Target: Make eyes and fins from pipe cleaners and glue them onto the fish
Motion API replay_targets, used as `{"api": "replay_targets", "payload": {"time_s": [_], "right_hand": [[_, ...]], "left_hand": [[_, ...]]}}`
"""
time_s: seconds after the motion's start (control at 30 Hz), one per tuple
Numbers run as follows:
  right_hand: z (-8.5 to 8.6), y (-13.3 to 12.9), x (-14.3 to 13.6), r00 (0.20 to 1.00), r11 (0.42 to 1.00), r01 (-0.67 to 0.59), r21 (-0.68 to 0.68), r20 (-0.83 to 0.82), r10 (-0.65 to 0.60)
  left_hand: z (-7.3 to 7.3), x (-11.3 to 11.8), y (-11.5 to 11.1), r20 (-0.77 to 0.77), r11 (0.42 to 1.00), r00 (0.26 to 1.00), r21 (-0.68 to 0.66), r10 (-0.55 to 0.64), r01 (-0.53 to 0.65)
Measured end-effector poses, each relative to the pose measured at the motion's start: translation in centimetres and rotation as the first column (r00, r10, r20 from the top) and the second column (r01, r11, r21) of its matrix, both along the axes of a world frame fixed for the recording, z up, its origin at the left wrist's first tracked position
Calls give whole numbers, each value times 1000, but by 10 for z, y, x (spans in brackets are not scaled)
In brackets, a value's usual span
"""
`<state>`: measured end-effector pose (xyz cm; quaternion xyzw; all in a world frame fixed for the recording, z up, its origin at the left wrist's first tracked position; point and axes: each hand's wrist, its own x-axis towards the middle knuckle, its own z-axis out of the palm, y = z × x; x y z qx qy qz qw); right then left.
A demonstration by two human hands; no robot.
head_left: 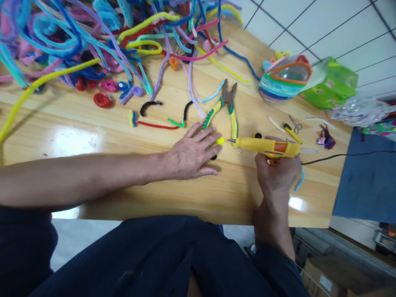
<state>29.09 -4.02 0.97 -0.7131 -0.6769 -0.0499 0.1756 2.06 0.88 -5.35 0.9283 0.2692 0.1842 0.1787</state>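
My right hand (276,171) is wrapped round the handle of a yellow hot glue gun (260,145), whose metal nozzle points left. Just left of the nozzle tip lies a small bright yellow piece (220,141), partly under the fingertips of my left hand (196,152). That hand rests palm down on the table with its fingers spread. A bit of something black (213,157) shows beneath its fingers. Beyond the two hands lie pliers (229,97) with green and yellow handles, their jaws pointing away from me.
A large heap of coloured pipe cleaners (102,45) covers the far left of the wooden table (123,198). To the right are a striped basket (280,84), a green packet (337,82), small scissors (296,125) and a yellow cutter (291,134). The gun's black cord (346,154) runs rightward.
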Motion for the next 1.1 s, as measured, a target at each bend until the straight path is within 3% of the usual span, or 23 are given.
{"api": "replay_targets", "payload": {"time_s": [0.27,0.9,1.1], "right_hand": [[-4,-1,2,997,999,44,16,64,-44],[-19,4,3,984,996,-87,-6,157,87],[-14,4,1,989,995,-96,17,116,93]], "left_hand": [[-2,1,0,39,1000,999,12,9,-9],[-3,1,1,23,1000,1000,28,3,-4],[-3,1,1,31,999,1000,36,-5,4]]}}
